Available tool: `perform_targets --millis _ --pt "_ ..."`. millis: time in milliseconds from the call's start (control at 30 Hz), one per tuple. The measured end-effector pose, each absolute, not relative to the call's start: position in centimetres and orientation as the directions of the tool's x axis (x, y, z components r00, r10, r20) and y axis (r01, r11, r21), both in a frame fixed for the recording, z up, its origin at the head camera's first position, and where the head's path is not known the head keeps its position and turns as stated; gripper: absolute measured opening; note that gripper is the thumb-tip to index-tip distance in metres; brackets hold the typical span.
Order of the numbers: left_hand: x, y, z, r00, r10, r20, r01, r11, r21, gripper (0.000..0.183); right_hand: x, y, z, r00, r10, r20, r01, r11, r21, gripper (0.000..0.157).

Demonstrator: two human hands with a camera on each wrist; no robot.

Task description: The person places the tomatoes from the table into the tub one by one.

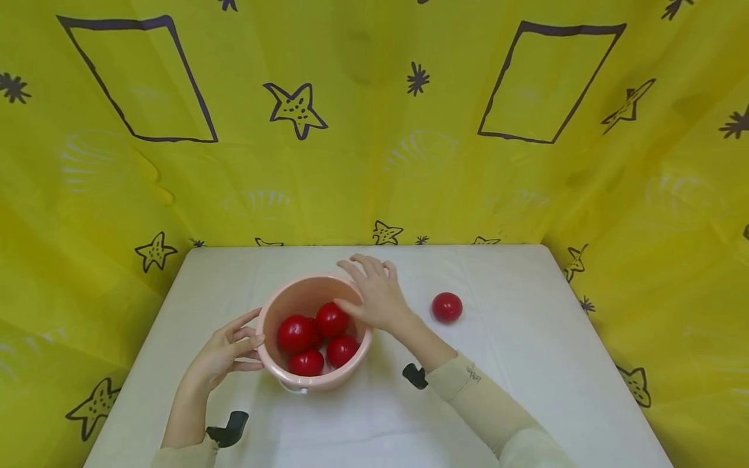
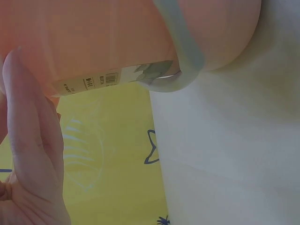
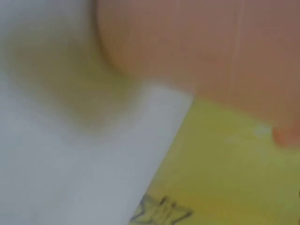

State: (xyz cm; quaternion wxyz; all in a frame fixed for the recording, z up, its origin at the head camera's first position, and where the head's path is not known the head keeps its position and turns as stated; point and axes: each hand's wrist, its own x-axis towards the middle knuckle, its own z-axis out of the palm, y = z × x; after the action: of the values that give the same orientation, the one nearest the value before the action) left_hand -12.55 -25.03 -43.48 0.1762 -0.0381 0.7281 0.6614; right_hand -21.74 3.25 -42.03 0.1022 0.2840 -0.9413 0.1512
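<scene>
A pink bucket (image 1: 271, 331) stands on the table, tilted towards the head camera, with several shiny red balls (image 1: 295, 334) inside. At its left side my left hand (image 1: 225, 348) holds it, thumb on the rim and fingers against the outer wall. The left wrist view shows the bucket's printed label (image 2: 93, 82) and pale handle (image 2: 185, 47). My right hand (image 1: 377, 296) is over the right rim with fingers spread, its thumb inside the opening by the upper red ball (image 1: 332, 319). No ball lies within its grasp.
Another red ball (image 1: 447, 307) lies on the white-covered table (image 1: 468, 403), right of the bucket. Yellow curtains (image 1: 363, 175) with starfish drawings hang behind the table and along both sides. Black wrist mounts (image 1: 229, 429) stick out by both forearms.
</scene>
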Motion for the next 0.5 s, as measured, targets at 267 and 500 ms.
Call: perform_targets --millis 267,500 --pt "-12.5 -25.1 -43.5 -0.935 0.168 -0.311 -0.292 0.132 0.947 0.065 -23.5 10.4 -44.3 -0.918 -0.282 0.279 -0.356 0.897 -0.262 0.069" --pt "-12.6 -25.1 -43.5 -0.936 0.172 -0.307 -0.288 0.129 0.949 0.065 -23.3 15.1 -47.7 -0.973 -0.154 0.171 -0.2 0.932 -0.301 0.072"
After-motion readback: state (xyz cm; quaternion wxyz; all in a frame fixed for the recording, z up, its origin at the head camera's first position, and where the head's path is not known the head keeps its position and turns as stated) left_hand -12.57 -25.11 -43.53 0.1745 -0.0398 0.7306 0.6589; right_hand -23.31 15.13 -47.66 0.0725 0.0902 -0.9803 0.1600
